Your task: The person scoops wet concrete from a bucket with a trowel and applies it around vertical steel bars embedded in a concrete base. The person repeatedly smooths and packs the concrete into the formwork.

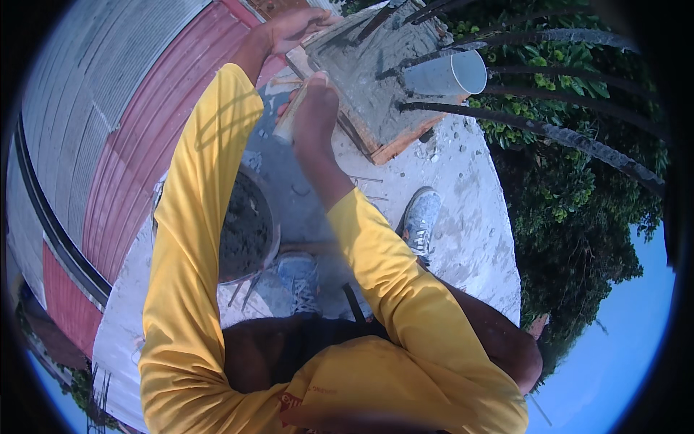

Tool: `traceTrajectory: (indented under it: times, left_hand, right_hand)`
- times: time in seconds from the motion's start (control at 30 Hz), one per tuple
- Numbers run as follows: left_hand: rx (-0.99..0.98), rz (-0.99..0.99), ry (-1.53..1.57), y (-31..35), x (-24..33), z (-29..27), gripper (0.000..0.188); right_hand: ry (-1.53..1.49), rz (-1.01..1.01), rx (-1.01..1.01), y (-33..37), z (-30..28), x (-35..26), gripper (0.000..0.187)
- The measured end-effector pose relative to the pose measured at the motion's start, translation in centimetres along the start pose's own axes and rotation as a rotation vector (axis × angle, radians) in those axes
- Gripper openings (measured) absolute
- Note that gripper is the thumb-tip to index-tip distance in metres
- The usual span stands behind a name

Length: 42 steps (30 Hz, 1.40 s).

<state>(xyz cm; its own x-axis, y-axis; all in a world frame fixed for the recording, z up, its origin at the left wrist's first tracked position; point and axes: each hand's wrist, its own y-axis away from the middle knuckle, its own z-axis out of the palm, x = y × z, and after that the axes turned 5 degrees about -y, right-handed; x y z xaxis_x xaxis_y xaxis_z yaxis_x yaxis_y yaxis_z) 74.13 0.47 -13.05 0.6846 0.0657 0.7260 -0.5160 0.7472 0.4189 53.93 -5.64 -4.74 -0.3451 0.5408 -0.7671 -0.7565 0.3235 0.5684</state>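
A square wooden formwork [379, 152] filled with wet grey concrete [354, 69] stands in front of me, with dark rebar rods [463, 54] rising out of it. My left hand [290, 27] rests at its far left corner, fingers stretched out along the edge. Closer to me, my right hand [316, 108] is closed around a pale, narrow piece [286, 127] that looks like wood, beside the formwork's left side. Its far end is hidden by the hand. A translucent plastic cup-shaped container [437, 75] lies tilted on the concrete among the rods.
Below my left forearm stands a round bucket [273, 224] of wet mortar. My shoes [421, 217] are on a pale concrete slab [470, 239], whose right edge drops toward trees [571, 188]. Corrugated red and grey roofing [148, 137] lies beyond the left edge. Nails or wires lie near the formwork.
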Motion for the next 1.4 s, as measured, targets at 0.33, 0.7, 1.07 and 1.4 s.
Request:
traceTrajectory:
  times: [0.33,0.7,1.07,1.4]
  left_hand:
    - [-0.183,0.200,-0.009,0.2,-1.2,-2.1,0.052]
    - [-0.170,0.176,-0.077,1.7,0.3,0.3,0.050]
    - [-0.215,0.229,-0.064,2.3,0.1,0.7,0.050]
    - [0.053,0.060,-0.052,1.7,1.1,3.0,0.058]
  right_hand:
    - [0.108,0.003,-0.107,1.2,-0.9,-1.9,0.041]
    - [0.617,0.079,-0.389,3.6,-13.6,-9.9,0.042]
    - [0.915,0.067,-0.433,1.0,-17.1,-13.0,0.048]
    - [1.047,0.039,-0.414,2.0,-17.1,-12.7,0.052]
